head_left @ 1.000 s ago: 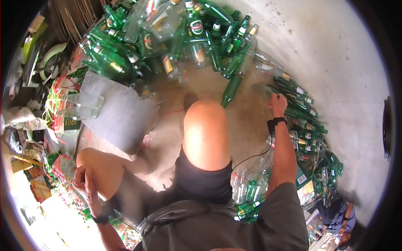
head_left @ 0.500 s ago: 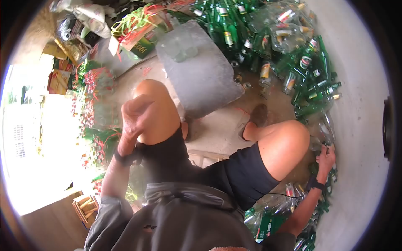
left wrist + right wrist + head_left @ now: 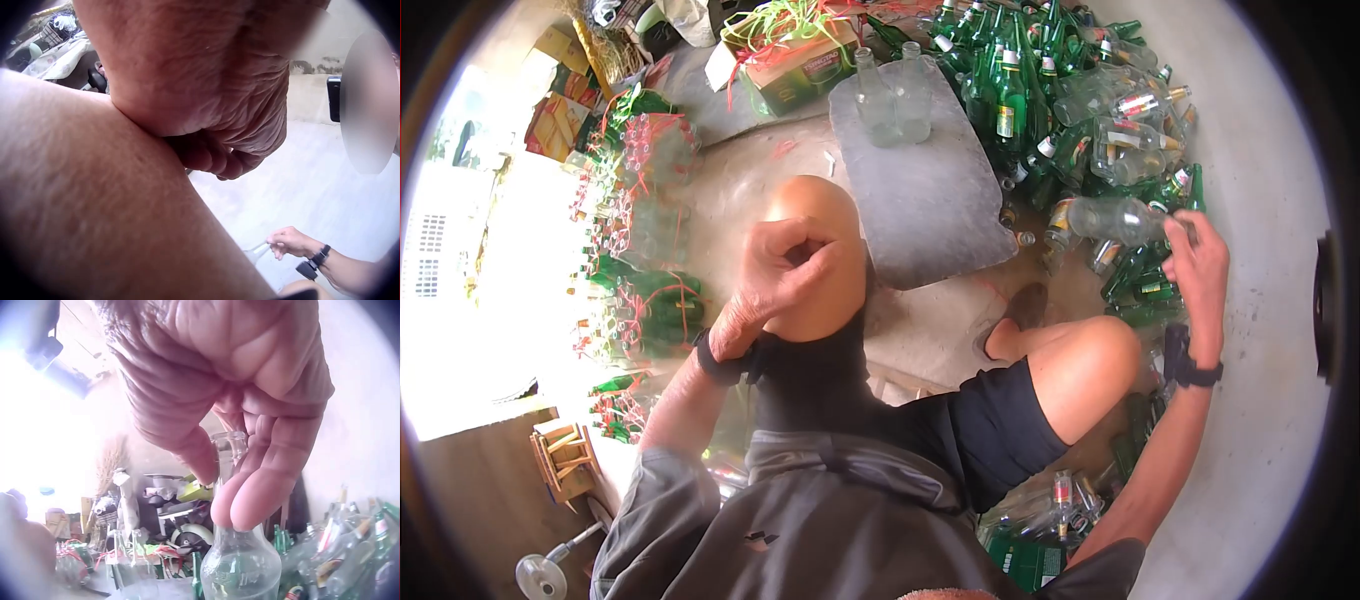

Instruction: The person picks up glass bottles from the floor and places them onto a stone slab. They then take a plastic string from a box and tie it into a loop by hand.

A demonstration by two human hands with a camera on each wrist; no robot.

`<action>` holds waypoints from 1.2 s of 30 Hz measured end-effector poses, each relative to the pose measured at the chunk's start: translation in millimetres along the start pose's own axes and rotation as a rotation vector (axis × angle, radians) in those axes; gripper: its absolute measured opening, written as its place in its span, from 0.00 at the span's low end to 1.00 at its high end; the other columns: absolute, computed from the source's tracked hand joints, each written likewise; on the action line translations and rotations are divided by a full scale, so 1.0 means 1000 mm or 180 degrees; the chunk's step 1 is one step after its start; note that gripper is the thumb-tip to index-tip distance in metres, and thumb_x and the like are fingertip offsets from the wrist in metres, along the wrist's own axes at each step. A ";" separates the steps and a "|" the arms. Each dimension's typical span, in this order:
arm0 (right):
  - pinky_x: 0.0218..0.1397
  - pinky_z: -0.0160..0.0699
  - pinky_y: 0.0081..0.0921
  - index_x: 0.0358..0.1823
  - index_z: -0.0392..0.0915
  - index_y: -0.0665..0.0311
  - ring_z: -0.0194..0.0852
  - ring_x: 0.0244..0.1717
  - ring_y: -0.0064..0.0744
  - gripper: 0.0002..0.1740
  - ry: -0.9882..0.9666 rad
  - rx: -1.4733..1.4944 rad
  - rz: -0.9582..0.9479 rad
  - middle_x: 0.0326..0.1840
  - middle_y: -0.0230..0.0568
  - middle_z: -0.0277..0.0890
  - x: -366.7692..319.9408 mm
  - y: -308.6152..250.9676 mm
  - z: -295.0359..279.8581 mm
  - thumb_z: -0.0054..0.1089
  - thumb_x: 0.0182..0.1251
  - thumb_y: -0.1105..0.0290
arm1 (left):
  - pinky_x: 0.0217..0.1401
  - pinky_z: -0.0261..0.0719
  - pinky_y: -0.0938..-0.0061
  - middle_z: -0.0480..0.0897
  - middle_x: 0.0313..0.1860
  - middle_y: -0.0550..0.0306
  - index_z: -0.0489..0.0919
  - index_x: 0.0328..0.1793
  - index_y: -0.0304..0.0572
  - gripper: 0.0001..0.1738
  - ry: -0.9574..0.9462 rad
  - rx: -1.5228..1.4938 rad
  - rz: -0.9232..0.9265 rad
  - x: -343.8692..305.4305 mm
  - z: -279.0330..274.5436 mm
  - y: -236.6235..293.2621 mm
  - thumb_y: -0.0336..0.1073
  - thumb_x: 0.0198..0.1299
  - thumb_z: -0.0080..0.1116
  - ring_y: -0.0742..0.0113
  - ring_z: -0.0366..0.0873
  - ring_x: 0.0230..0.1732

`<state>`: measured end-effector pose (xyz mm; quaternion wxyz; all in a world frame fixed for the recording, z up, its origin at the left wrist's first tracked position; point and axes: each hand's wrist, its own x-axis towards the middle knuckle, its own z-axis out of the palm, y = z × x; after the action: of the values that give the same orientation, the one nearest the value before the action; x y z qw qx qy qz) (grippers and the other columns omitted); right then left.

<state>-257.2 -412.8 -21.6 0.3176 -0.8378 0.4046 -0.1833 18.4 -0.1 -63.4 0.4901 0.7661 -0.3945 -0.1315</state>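
Concrete floor (image 3: 930,320) carries a heap of green glass bottles (image 3: 1010,100); two clear glass bottles (image 3: 892,98) stand on one grey slab (image 3: 930,210); right hand (image 3: 1200,265) pinches one clear glass bottle (image 3: 1122,218) by its neck above the heap; left hand (image 3: 785,275) rests fisted, empty, on a knee (image 3: 815,205).

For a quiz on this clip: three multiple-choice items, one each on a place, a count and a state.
1. Where does the left hand rest? A on the left knee; B on a green bottle; C on the wall.
2. How many upright clear bottles stand on the grey slab? A none; B two; C five.
3. The glass bottle at the right hand is: A gripped by its neck; B lying untouched; C shattered.
A, its curled fingers lie on the knee; B, two stand side by side; A, fingers pinch the neck.
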 end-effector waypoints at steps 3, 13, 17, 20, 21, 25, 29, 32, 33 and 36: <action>0.22 0.72 0.19 0.50 0.80 0.67 0.73 0.20 0.18 0.15 -0.0224 0.0110 -0.0310 0.28 0.33 0.77 0.042 -0.036 0.035 0.64 0.73 0.62 | 0.33 0.76 0.80 0.81 0.22 0.63 0.85 0.35 0.35 0.03 -0.0023 0.0033 0.0024 -0.001 -0.003 -0.002 0.27 0.57 0.67 0.80 0.77 0.26; 0.43 0.81 0.44 0.41 0.84 0.65 0.86 0.36 0.55 0.19 -0.0020 -0.0412 -0.0927 0.30 0.54 0.84 0.130 -0.103 0.177 0.66 0.63 0.55 | 0.29 0.76 0.79 0.83 0.24 0.58 0.85 0.35 0.34 0.04 -0.0053 -0.0039 0.0178 0.000 -0.013 -0.009 0.27 0.55 0.68 0.77 0.79 0.25; 0.48 0.81 0.47 0.42 0.84 0.65 0.85 0.42 0.59 0.19 -0.0123 -0.0549 -0.1143 0.35 0.58 0.85 0.152 -0.107 0.213 0.66 0.64 0.55 | 0.28 0.76 0.78 0.82 0.24 0.56 0.84 0.36 0.35 0.04 -0.0052 -0.0062 0.0186 -0.001 -0.018 -0.013 0.24 0.54 0.68 0.71 0.80 0.23; 0.48 0.81 0.47 0.43 0.84 0.66 0.85 0.43 0.60 0.18 -0.0060 -0.0474 -0.1258 0.37 0.58 0.85 0.162 -0.110 0.234 0.65 0.64 0.57 | 0.27 0.75 0.77 0.81 0.23 0.55 0.84 0.36 0.35 0.05 0.0009 -0.0045 0.0482 0.002 -0.019 -0.012 0.22 0.53 0.67 0.67 0.80 0.23; 0.49 0.81 0.47 0.43 0.84 0.67 0.85 0.43 0.60 0.18 -0.0092 -0.0551 -0.1248 0.38 0.58 0.86 0.163 -0.114 0.237 0.65 0.64 0.57 | 0.27 0.75 0.77 0.81 0.23 0.55 0.84 0.36 0.35 0.05 0.0007 -0.0046 0.0468 0.002 -0.019 -0.012 0.22 0.53 0.67 0.67 0.80 0.23; 0.50 0.81 0.46 0.44 0.84 0.67 0.85 0.44 0.60 0.18 -0.0156 -0.0525 -0.1227 0.39 0.58 0.86 0.169 -0.122 0.250 0.65 0.64 0.58 | 0.26 0.74 0.75 0.81 0.23 0.54 0.84 0.35 0.35 0.05 -0.0020 -0.0090 0.0520 0.004 -0.019 -0.013 0.21 0.52 0.67 0.65 0.79 0.22; 0.50 0.81 0.45 0.44 0.84 0.65 0.85 0.45 0.58 0.17 -0.0112 -0.0531 -0.1267 0.40 0.54 0.86 0.172 -0.127 0.256 0.65 0.64 0.58 | 0.25 0.73 0.74 0.82 0.23 0.55 0.84 0.35 0.36 0.06 -0.0054 -0.0110 0.0627 0.007 -0.018 -0.013 0.21 0.51 0.67 0.65 0.79 0.21; 0.50 0.82 0.45 0.45 0.84 0.64 0.85 0.45 0.57 0.17 0.0005 -0.0523 -0.1381 0.40 0.51 0.87 0.173 -0.130 0.262 0.66 0.64 0.58 | 0.25 0.73 0.74 0.82 0.23 0.55 0.84 0.35 0.36 0.06 -0.0041 -0.0179 0.0651 0.007 -0.016 -0.014 0.21 0.51 0.67 0.65 0.78 0.21; 0.50 0.82 0.45 0.45 0.85 0.64 0.85 0.45 0.56 0.17 0.0044 -0.0500 -0.1368 0.40 0.50 0.87 0.172 -0.131 0.263 0.66 0.64 0.58 | 0.25 0.73 0.74 0.82 0.23 0.55 0.84 0.35 0.36 0.06 -0.0053 -0.0184 0.0659 0.007 -0.016 -0.014 0.21 0.51 0.67 0.65 0.78 0.21; 0.50 0.82 0.45 0.47 0.85 0.63 0.86 0.46 0.55 0.18 -0.0056 -0.0387 -0.1355 0.40 0.50 0.87 0.174 -0.132 0.264 0.66 0.64 0.58 | 0.25 0.74 0.74 0.81 0.22 0.55 0.83 0.33 0.35 0.07 -0.0010 -0.0073 0.0715 0.007 -0.016 -0.014 0.23 0.45 0.67 0.65 0.78 0.19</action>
<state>71.0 -387.5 -116.1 0.2241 -0.9235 0.2262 -0.2141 39.1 7.9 -66.2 0.5099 0.7112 -0.4770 -0.0815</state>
